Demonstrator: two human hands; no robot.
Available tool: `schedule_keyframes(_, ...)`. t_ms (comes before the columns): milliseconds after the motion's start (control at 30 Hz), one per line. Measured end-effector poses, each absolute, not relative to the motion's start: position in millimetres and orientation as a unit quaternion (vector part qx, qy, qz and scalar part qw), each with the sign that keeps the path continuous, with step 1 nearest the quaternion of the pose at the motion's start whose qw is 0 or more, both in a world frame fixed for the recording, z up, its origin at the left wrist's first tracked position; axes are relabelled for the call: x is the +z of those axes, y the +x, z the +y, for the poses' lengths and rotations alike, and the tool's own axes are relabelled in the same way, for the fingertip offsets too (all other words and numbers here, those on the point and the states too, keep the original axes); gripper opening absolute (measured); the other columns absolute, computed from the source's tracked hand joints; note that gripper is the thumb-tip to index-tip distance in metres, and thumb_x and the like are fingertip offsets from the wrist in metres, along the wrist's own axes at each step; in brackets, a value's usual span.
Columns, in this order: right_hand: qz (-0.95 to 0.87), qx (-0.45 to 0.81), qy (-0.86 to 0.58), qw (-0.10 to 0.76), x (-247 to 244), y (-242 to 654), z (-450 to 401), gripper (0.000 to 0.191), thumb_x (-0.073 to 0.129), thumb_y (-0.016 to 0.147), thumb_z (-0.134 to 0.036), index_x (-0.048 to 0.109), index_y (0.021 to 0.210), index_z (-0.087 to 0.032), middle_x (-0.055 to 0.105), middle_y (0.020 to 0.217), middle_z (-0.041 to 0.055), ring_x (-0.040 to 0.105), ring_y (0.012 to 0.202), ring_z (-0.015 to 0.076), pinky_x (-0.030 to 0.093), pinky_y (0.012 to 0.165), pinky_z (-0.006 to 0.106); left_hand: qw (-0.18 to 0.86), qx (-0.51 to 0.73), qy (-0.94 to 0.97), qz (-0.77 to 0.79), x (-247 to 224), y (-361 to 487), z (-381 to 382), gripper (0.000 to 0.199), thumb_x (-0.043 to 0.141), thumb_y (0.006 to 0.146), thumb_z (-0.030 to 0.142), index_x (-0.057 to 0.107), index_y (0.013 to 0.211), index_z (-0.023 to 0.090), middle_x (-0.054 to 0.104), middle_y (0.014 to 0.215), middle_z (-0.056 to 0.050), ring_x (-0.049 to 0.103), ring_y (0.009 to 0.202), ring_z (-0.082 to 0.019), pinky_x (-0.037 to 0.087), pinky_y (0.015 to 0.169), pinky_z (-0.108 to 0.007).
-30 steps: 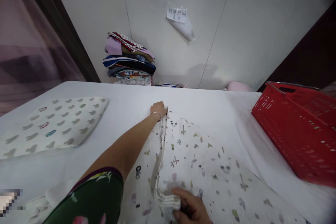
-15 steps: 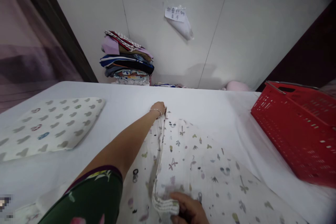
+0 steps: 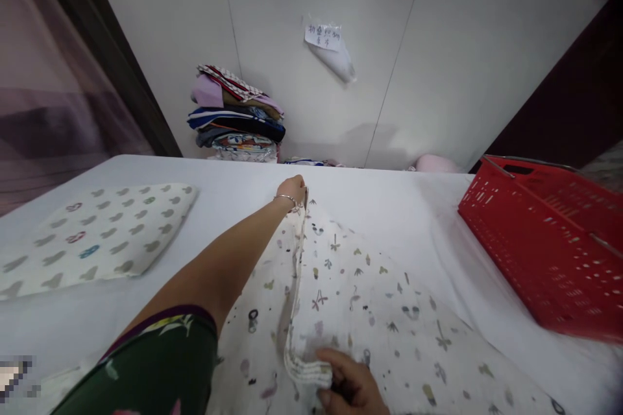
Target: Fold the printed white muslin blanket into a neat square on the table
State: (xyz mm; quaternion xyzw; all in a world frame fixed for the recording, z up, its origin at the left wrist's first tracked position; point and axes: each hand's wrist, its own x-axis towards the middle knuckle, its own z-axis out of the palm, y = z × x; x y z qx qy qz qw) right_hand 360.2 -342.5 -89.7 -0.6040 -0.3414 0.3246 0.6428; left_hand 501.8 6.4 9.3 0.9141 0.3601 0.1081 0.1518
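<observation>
A thin white cloth (image 3: 360,311) printed with small motifs lies across the middle and front of the table, with a layered edge running up its centre. At the far end of that edge, my left hand (image 3: 292,191), with a bracelet at the wrist, is closed on the cloth's corner. Near the front, my right hand (image 3: 351,381) pinches the thick near corner of the same edge between thumb and fingers. The cloth between my hands is drawn into a nearly straight line.
A folded cloth with grey shapes (image 3: 111,233) lies on the white table (image 3: 233,188) at the left. The red basket (image 3: 549,246) stands at the right. Folded textiles (image 3: 238,117) are piled beyond the table, against the wall.
My left hand has moved slightly farther toward the table's back edge with the cloth's corner. My right hand keeps its pinch in nearly the same place. The view has shifted slightly.
</observation>
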Motion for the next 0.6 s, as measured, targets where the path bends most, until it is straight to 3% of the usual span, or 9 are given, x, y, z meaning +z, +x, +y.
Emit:
schedule_keyframes(67, -0.294, 0.357, -0.595, 0.658, -78, 363, -345, 0.056, 0.052, 0.044, -0.033, 0.051, 0.086, -0.069, 0.063, 0.069, -0.023, 0.065, 0.07, 0.022, 0.041, 0.056, 0.028, 0.136, 0.115, 0.918, 0.353, 27, 496, 5, 0.026, 0.047, 0.078, 0.027, 0.058, 0.1, 0.02, 0.066, 0.096, -0.008, 0.06, 0.089, -0.021, 0.046, 0.075, -0.029)
schedule_keyframes(167, -0.291, 0.31, -0.614, 0.665, -64, 370, -358, 0.055, 0.057, 0.043, -0.036, 0.054, 0.089, -0.066, 0.065, 0.072, -0.0215, 0.066, 0.066, 0.0236, 0.043, 0.056, 0.03, 0.107, 0.12, 0.926, 0.341, 59, 483, 1, 0.033, 0.048, 0.078, 0.024, 0.056, 0.11, 0.02, 0.064, 0.104, -0.009, 0.059, 0.096, -0.021, 0.045, 0.081, -0.029)
schedule_keyframes(300, -0.315, 0.182, -0.662, 0.655, -24, 385, -395, 0.053, 0.064, 0.048, -0.043, 0.059, 0.099, -0.057, 0.068, 0.081, -0.0146, 0.067, 0.071, 0.0255, 0.049, 0.059, 0.032, 0.066, 0.117, 0.935, 0.328, 114, 459, -11, 0.029, 0.048, 0.076, 0.017, 0.063, 0.102, 0.016, 0.063, 0.109, -0.012, 0.056, 0.103, -0.023, 0.043, 0.086, -0.031)
schedule_keyframes(467, -0.325, 0.026, -0.685, 0.651, 82, 409, -440, 0.042, 0.066, 0.068, -0.024, 0.064, 0.11, -0.031, 0.069, 0.092, 0.0021, 0.065, 0.081, 0.0209, 0.054, 0.071, 0.031, 0.029, 0.15, 0.924, 0.35, 201, 419, -28, 0.028, 0.049, 0.077, 0.014, 0.064, 0.1, 0.01, 0.061, 0.111, -0.017, 0.054, 0.106, -0.023, 0.041, 0.091, -0.038)
schedule_keyframes(600, -0.375, -0.137, -0.631, 0.666, 185, 452, -451, 0.042, 0.066, 0.071, -0.018, 0.06, 0.112, -0.025, 0.066, 0.098, 0.0036, 0.062, 0.081, 0.0149, 0.052, 0.073, 0.029, 0.014, 0.208, 0.893, 0.398, 280, 372, -30, 0.034, 0.047, 0.08, 0.013, 0.055, 0.109, -0.002, 0.054, 0.119, -0.023, 0.047, 0.114, -0.024, 0.035, 0.096, -0.045)
